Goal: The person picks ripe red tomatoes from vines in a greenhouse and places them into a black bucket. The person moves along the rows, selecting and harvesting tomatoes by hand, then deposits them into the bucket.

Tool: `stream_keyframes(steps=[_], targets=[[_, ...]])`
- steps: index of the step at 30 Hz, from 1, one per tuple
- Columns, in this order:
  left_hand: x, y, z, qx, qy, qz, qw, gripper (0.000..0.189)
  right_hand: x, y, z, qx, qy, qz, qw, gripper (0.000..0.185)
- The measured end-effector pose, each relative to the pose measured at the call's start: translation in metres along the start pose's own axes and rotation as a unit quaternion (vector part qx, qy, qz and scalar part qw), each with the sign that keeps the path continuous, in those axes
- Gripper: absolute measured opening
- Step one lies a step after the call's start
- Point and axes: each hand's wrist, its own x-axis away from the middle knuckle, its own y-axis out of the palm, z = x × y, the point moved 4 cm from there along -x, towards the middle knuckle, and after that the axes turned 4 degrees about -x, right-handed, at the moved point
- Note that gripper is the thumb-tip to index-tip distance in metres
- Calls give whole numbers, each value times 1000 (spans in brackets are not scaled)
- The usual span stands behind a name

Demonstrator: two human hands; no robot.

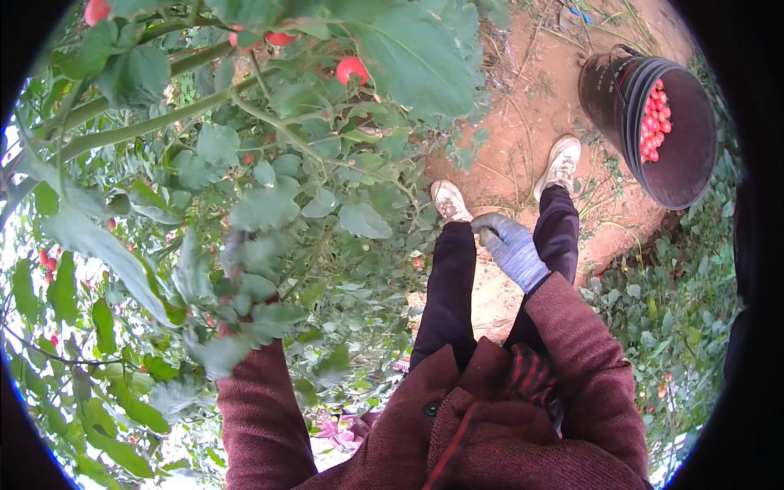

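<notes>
My right hand (511, 250), in a grey-blue knit glove, hangs in front of my legs with its fingers curled; whether anything is inside them cannot be seen. My left hand (234, 250) reaches up among the tomato plants, mostly hidden behind blurred leaves, below a thick green stem (156, 122). Small red tomatoes hang on the plants, one (352, 71) near the top and a few (48, 260) at the far left. At the upper right a dark bucket (603, 92) is tilted, its mouth facing right, with many small red tomatoes (655, 122) inside.
Reddish soil (508, 128) runs between the plant rows, with dry stems lying on it. My shoes (560, 160) stand there, left of the bucket. More low foliage (674, 318) grows on the right. A large leaf (416, 55) hangs close to the camera.
</notes>
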Motion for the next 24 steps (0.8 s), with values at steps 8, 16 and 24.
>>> stream_keyframes(steps=[8, 16, 24], targets=[[87, 59, -6, 258, 129, 35, 957, 45, 9, 56, -13, 123, -47, -105, 986, 18], [105, 87, -74, 107, 221, -6, 969, 69, -4, 86, -33, 60, 31, -137, 988, 21], [117, 107, -68, -102, 274, -9, 956, 44, -30, 139, 10, -318, 131, -229, 911, 34]])
